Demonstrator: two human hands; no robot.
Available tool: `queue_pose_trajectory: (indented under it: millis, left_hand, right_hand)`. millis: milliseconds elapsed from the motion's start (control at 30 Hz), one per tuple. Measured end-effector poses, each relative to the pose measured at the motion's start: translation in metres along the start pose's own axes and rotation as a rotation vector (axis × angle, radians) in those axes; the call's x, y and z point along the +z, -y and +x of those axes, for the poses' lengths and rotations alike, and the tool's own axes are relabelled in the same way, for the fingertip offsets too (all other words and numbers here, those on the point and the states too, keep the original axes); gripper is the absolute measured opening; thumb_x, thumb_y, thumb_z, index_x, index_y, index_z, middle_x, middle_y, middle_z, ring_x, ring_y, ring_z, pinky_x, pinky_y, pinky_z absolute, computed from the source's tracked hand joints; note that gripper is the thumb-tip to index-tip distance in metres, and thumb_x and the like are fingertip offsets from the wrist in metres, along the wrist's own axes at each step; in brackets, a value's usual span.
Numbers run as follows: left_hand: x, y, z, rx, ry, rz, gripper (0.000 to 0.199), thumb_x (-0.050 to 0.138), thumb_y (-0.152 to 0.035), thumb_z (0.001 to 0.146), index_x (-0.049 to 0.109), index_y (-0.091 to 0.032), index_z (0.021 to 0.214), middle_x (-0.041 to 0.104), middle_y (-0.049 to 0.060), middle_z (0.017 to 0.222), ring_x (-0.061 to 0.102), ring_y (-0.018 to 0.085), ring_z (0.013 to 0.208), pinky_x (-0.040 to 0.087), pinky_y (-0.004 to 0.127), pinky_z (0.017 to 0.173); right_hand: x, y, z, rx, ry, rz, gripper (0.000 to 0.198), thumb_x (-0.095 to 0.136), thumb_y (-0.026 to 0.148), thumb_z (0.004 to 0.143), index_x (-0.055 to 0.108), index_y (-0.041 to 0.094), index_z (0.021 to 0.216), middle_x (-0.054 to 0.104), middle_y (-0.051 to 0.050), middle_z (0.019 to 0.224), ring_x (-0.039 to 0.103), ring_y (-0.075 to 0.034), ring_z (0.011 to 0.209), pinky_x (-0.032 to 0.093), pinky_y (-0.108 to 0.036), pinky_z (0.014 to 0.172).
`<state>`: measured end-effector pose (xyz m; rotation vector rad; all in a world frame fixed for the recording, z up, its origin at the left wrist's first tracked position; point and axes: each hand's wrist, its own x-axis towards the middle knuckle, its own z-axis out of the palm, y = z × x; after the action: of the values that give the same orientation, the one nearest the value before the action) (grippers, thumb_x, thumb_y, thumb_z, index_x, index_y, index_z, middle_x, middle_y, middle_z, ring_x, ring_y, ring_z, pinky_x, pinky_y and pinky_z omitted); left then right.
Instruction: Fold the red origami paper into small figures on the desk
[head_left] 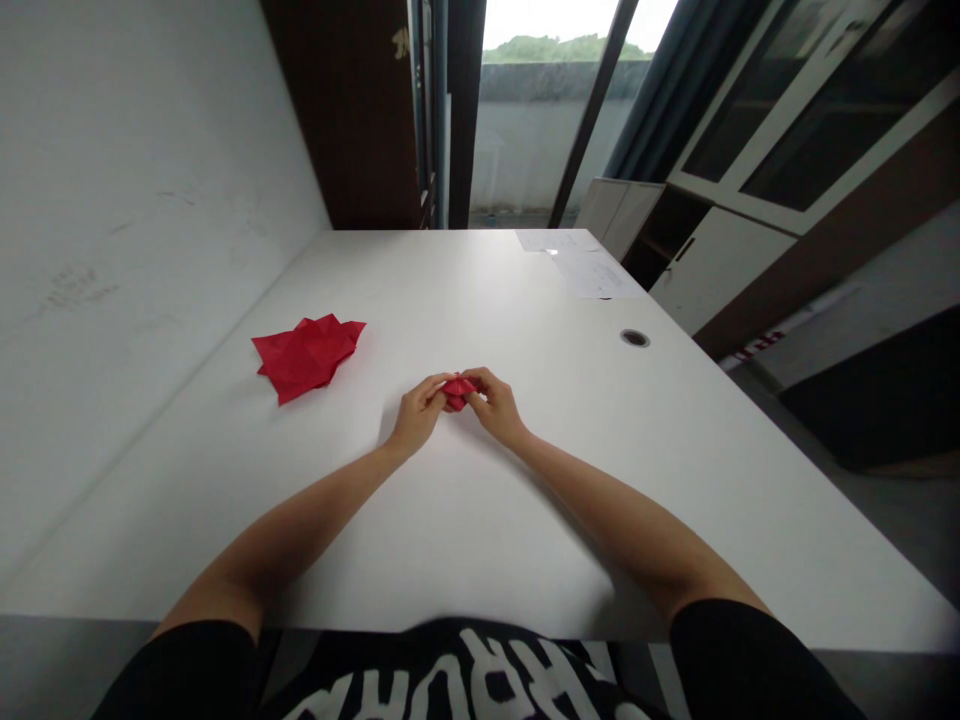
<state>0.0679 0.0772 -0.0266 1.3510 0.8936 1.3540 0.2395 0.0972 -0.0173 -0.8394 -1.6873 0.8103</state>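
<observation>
As we look down past a black shirt [480, 690] with chunky white lettering and its two short sleeves [180, 675], one white table [480, 540], smooth and flat, spreads out before us. Over its middle we have two bare hands: our left hand [417, 412] and our right hand [496, 408], their fingers curled and pinching one small paper fold [457, 396] from either side. It is red, creased and compact, with its lower part showing between the fingertips. Beyond our left hand lies one larger red paper piece [306, 358], thin and matte, with a jagged, many-pointed outline. Over to the right we see one round cable hole [635, 338] with a pale rim, and farther on some flat white sheets [592, 274], apparently two. Past the table stand pale cabinets [720, 262], one dark curtain [660, 90] in soft folds and a glass window [540, 130].
</observation>
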Motion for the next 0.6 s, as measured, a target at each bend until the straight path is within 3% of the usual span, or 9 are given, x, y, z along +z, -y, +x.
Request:
queue_pose_trajectory:
  millis: [167, 367, 500, 600]
  left_hand:
    - [-0.004, -0.002, 0.004, -0.024, -0.026, -0.06, 0.022, 0.065, -0.031, 0.089, 0.062, -0.018, 0.106, 0.075, 0.004, 0.092, 0.072, 0.016, 0.074, 0.061, 0.033, 0.073]
    - [-0.009, -0.002, 0.007, -0.051, 0.024, -0.07, 0.022, 0.07, -0.033, 0.086, 0.065, -0.016, 0.099, 0.075, 0.005, 0.087, 0.072, 0.016, 0.071, 0.061, 0.035, 0.074]
    - [-0.012, -0.001, 0.006, 0.026, 0.0, 0.112, 0.023, 0.067, -0.033, 0.089, 0.07, -0.017, 0.105, 0.075, 0.006, 0.094, 0.071, 0.015, 0.071, 0.06, 0.032, 0.074]
    - [-0.016, -0.005, 0.004, 0.157, -0.024, 0.362, 0.022, 0.063, -0.031, 0.093, 0.073, -0.02, 0.109, 0.074, 0.005, 0.097, 0.071, 0.014, 0.074, 0.059, 0.03, 0.073]
  right_hand:
    - [-0.002, -0.01, 0.004, 0.134, 0.069, 0.318, 0.026, 0.074, 0.04, 0.086, 0.068, 0.023, 0.105, 0.072, -0.004, 0.1, 0.066, -0.018, 0.091, 0.054, -0.035, 0.083]
    - [-0.004, -0.014, 0.007, 0.3, 0.097, 0.564, 0.022, 0.076, 0.03, 0.078, 0.069, 0.021, 0.097, 0.071, -0.002, 0.089, 0.064, -0.015, 0.08, 0.053, -0.032, 0.077]
    - [-0.002, -0.013, 0.007, 0.405, 0.061, 0.641, 0.025, 0.073, 0.024, 0.076, 0.066, 0.022, 0.1, 0.072, 0.0, 0.087, 0.065, -0.014, 0.075, 0.053, -0.03, 0.071]
    - [-0.001, -0.012, 0.007, 0.459, 0.043, 0.655, 0.029, 0.072, 0.031, 0.08, 0.064, 0.023, 0.106, 0.072, 0.0, 0.079, 0.066, -0.015, 0.069, 0.053, -0.03, 0.066]
